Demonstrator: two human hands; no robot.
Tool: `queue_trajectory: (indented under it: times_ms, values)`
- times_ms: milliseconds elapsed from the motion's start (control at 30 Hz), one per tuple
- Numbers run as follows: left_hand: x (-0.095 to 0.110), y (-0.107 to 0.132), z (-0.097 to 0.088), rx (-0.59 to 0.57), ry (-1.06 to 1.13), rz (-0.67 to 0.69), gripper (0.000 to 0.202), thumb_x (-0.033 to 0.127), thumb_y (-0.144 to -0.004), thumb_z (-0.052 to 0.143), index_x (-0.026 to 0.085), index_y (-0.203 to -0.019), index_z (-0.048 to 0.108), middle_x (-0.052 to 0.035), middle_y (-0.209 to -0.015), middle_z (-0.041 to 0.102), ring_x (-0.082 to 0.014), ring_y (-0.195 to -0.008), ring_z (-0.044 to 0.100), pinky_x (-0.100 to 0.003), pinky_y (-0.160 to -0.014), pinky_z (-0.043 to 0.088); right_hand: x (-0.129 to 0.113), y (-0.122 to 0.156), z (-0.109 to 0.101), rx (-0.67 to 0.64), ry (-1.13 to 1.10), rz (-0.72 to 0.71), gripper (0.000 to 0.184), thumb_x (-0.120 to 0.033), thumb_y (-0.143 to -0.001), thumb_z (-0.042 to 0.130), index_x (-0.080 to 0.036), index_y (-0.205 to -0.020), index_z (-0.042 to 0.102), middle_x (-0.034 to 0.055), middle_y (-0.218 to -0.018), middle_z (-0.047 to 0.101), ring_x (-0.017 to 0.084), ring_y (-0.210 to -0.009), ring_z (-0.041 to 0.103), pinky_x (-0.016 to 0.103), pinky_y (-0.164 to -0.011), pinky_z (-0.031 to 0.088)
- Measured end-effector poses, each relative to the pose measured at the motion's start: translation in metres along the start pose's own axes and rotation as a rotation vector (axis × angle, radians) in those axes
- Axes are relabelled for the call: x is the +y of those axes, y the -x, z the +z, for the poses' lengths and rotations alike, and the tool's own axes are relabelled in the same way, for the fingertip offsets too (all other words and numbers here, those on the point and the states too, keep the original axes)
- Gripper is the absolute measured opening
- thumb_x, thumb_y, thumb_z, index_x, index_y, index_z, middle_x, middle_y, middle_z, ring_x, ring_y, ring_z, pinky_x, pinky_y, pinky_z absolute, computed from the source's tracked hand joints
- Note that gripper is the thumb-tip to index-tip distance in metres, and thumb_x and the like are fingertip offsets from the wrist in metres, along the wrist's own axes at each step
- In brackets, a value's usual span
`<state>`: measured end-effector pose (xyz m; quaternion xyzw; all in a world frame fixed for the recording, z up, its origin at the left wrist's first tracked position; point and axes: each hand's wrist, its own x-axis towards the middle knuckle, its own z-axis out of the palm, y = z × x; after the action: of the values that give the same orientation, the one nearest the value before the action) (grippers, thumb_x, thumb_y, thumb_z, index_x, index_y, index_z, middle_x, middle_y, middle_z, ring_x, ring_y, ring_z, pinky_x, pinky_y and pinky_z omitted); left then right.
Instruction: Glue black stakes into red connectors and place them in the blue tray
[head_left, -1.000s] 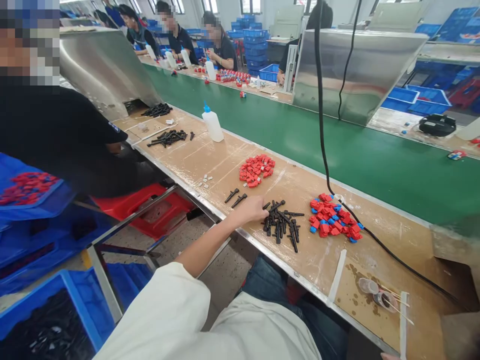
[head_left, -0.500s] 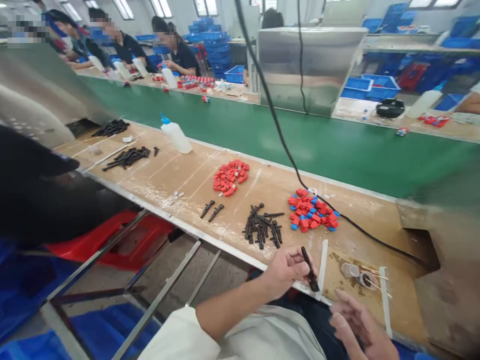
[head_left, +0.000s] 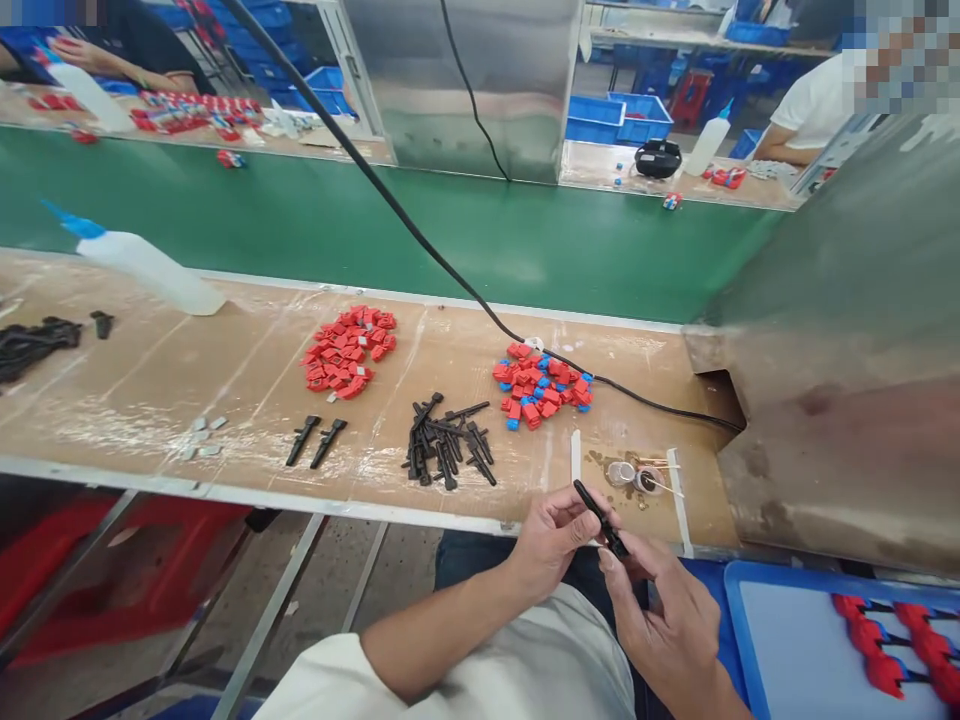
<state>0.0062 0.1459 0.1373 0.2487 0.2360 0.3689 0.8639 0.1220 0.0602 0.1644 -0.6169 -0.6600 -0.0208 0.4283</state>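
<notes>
My left hand point(head_left: 551, 535) pinches a slim black plastic part point(head_left: 598, 517) just in front of the bench edge. My right hand point(head_left: 664, 610) meets it from below, its fingertips closed on the part's lower end. On the bench beyond lie a heap of the same black parts point(head_left: 448, 442), two single black parts point(head_left: 315, 441), a pile of red pieces point(head_left: 349, 350) and a mixed pile of red and blue pieces point(head_left: 543, 385).
A white squeeze bottle point(head_left: 139, 262) lies at far left. Small cups with swabs point(head_left: 637, 474) sit near the bench edge. A black cable point(head_left: 420, 235) crosses the green conveyor point(head_left: 525, 245). A metal hood point(head_left: 847, 350) stands at right; a blue tray point(head_left: 787, 640) holds assembled red-and-black parts. Other people work across the belt.
My left hand lifted a black part from the heap and drew it toward me; my right hand came up to grip its lower end. My view swung right, revealing the blue tray.
</notes>
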Motion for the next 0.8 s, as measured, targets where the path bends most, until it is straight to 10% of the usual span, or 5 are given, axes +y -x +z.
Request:
queue_trajectory:
  times_ms: [100, 333, 800]
  values:
    - [-0.001, -0.002, -0.006, 0.026, -0.140, 0.083, 0.050, 0.061, -0.069, 0.085, 0.015, -0.081, 0.072, -0.0063, -0.072, 0.072, -0.0150, -0.066, 0.063, -0.026, -0.065, 0.049, 0.017, 0.008, -0.014, -0.058, -0.001, 0.017, 0.021, -0.025, -0.092, 0.070, -0.023, -0.112, 0.066, 0.0008, -0.075, 0.073, 0.015, -0.055, 0.067, 0.026, -0.057, 0.057]
    - [0.003, -0.022, -0.021, 0.065, -0.238, -0.010, 0.058, 0.067, -0.066, 0.083, 0.015, -0.087, 0.069, -0.0053, -0.069, 0.071, -0.0173, -0.061, 0.067, -0.023, -0.051, 0.045, 0.097, 0.001, -0.036, -0.048, 0.022, 0.599, 0.057, -0.064, -0.084, 0.070, -0.016, -0.114, 0.064, 0.0029, -0.075, 0.069, 0.016, -0.057, 0.063, 0.027, -0.053, 0.055]
    - [-0.001, -0.032, -0.024, 0.074, -0.208, -0.081, 0.058, 0.064, -0.065, 0.085, 0.015, -0.089, 0.068, -0.0025, -0.066, 0.067, -0.0138, -0.057, 0.063, -0.020, -0.049, 0.045, 0.112, -0.029, -0.031, -0.196, -0.154, 0.358, 0.025, -0.043, -0.095, 0.064, -0.024, -0.094, 0.080, 0.0028, -0.076, 0.070, 0.017, -0.060, 0.064, 0.028, -0.060, 0.055]
